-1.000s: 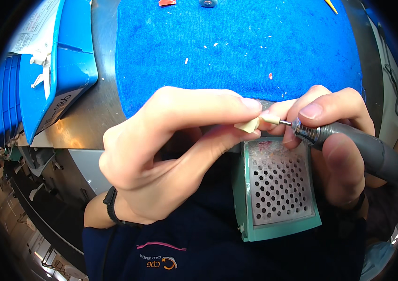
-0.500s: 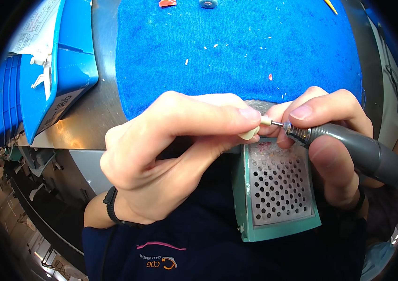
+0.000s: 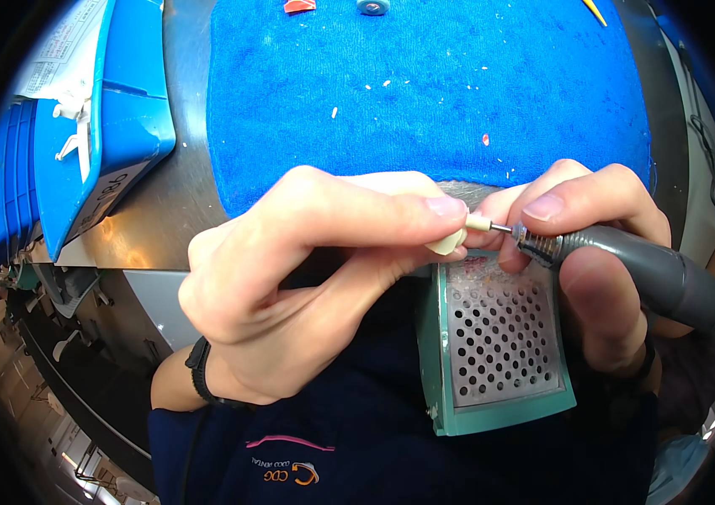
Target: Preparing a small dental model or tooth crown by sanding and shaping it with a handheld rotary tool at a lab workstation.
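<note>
My left hand (image 3: pixel 290 278) is closed, with thumb and fingertips pinching a small cream, tooth-coloured piece (image 3: pixel 444 244); most of it is hidden by the fingers. In a pen-like hold, my right hand (image 3: pixel 597 227) grips a dark grey rotary handpiece (image 3: pixel 656 273). From its tip a thin metal shank carries a pale cylindrical grinding bit (image 3: pixel 478 222), which lies against or right beside the cream piece; contact is hard to make out. Both hands are close together over the upper end of a green box with a perforated metal grille (image 3: pixel 505 337).
A blue towel (image 3: pixel 425 93) with scattered pale and reddish chips covers the metal bench (image 3: pixel 185 185). At its far edge are a red scrap (image 3: pixel 299 6), a small round object (image 3: pixel 372 7) and a yellow stick (image 3: pixel 595 12). Blue bins (image 3: pixel 134 93) with paper stand left.
The handpiece tip and bit have shifted slightly, and the cream piece has tilted a little between my left fingers. Both grips stay the same.
</note>
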`<control>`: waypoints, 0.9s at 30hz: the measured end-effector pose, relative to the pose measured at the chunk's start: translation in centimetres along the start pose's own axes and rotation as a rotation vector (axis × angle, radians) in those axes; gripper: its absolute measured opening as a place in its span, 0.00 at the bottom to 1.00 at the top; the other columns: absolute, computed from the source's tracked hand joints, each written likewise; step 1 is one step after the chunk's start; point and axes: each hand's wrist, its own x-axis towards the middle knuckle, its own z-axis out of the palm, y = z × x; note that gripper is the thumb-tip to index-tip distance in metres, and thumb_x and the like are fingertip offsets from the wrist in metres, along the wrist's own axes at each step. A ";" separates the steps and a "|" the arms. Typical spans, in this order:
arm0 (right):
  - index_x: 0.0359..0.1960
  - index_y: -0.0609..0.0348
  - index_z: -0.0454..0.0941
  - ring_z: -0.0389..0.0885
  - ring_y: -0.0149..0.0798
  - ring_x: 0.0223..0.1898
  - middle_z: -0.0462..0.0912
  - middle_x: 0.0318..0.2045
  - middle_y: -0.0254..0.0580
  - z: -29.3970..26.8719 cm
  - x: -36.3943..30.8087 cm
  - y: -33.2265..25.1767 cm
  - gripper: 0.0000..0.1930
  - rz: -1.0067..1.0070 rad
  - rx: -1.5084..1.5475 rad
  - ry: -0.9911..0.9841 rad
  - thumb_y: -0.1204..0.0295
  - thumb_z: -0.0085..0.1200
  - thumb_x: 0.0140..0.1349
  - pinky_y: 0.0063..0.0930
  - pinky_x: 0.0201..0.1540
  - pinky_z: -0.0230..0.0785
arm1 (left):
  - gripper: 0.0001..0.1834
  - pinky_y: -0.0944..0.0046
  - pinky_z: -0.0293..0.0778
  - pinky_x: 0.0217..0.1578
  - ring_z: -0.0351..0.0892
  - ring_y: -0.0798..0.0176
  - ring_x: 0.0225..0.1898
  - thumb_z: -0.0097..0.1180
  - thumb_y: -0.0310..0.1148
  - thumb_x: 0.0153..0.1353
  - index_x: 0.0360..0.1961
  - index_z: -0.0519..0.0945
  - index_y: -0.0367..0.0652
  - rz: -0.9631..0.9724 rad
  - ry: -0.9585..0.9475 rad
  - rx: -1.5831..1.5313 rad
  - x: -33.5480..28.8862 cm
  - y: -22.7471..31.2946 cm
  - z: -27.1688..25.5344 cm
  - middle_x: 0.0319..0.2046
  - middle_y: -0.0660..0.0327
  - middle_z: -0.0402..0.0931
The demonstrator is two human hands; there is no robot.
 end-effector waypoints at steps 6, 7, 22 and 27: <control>0.52 0.64 0.72 0.81 0.44 0.48 0.78 0.38 0.48 0.1 -0.2 0.2 0.20 -0.016 0.007 0.002 0.56 0.50 0.77 0.42 0.57 0.74 | 0.14 0.56 0.88 0.43 0.88 0.48 0.42 0.59 0.07 0.61 0.46 0.74 0.28 -0.017 -0.004 0.019 -0.1 -0.2 0.0 0.39 0.37 0.83; 0.53 0.63 0.72 0.82 0.45 0.50 0.78 0.38 0.48 -0.1 -0.2 0.3 0.20 -0.018 0.027 -0.012 0.56 0.48 0.77 0.43 0.58 0.74 | 0.15 0.56 0.88 0.43 0.88 0.48 0.42 0.60 0.08 0.61 0.46 0.74 0.28 0.000 -0.002 0.043 -0.1 -0.3 -0.1 0.40 0.37 0.83; 0.56 0.63 0.70 0.81 0.46 0.50 0.77 0.39 0.50 -0.2 0.1 -0.3 0.21 0.022 -0.028 -0.004 0.56 0.47 0.77 0.45 0.64 0.70 | 0.21 0.57 0.86 0.48 0.88 0.52 0.44 0.64 0.08 0.57 0.51 0.74 0.31 -0.072 0.094 0.157 0.4 0.9 0.5 0.44 0.41 0.84; 0.54 0.63 0.71 0.82 0.45 0.48 0.77 0.38 0.49 -0.2 0.0 0.4 0.21 -0.060 -0.050 0.011 0.55 0.49 0.76 0.43 0.62 0.72 | 0.20 0.56 0.87 0.48 0.89 0.51 0.45 0.64 0.08 0.57 0.48 0.73 0.32 -0.036 0.025 0.152 0.2 0.5 0.1 0.42 0.40 0.85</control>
